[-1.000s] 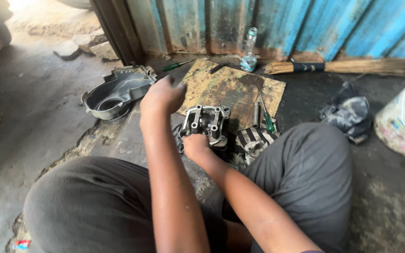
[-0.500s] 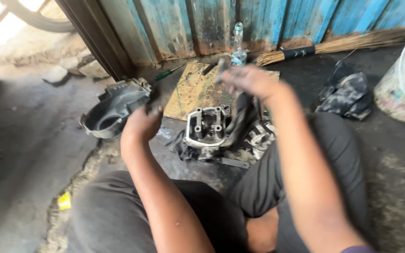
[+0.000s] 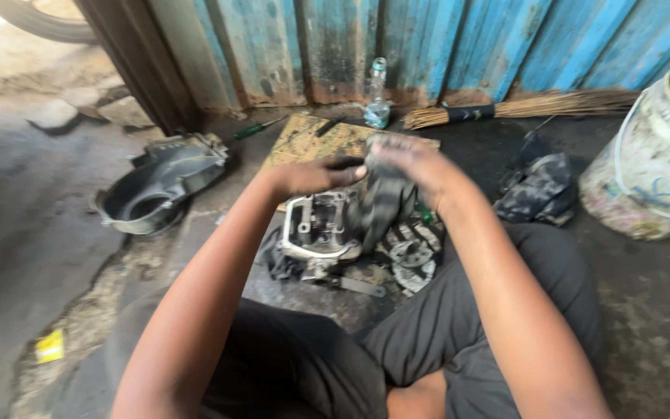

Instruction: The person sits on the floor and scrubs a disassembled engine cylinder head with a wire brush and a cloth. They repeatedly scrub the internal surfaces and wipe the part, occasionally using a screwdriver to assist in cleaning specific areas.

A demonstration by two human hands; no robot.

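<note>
On the oily floor between the seated person's knees, both hands meet over a grey metal engine part (image 3: 316, 233). The right hand (image 3: 416, 167) is closed around a dark, greasy rag (image 3: 385, 198), which hangs down from its grip and drapes against the right side of the engine part. The left hand (image 3: 312, 177) sits just beside it, fingers curled; its fingertips touch the top of the same rag, though the blur hides how firmly it grips. The engine part stands directly beneath the left hand, resting on dark cloth on the floor.

Below the right hand, close to the knee, lies a round finned metal piece (image 3: 412, 260). Beyond both hands is a stained wooden board (image 3: 308, 140), and past that a clear bottle (image 3: 378, 97) stands against the blue corrugated wall (image 3: 459, 43). A broom (image 3: 521, 107) lies along the foot of the wall. Well off to the left of the left hand sits a black plastic housing (image 3: 157, 186), with a green-handled screwdriver (image 3: 257, 129) near it. To the right of the right hand lie a crumpled dark cloth (image 3: 540, 190) and, further out, a dirty white bucket (image 3: 653, 163).
</note>
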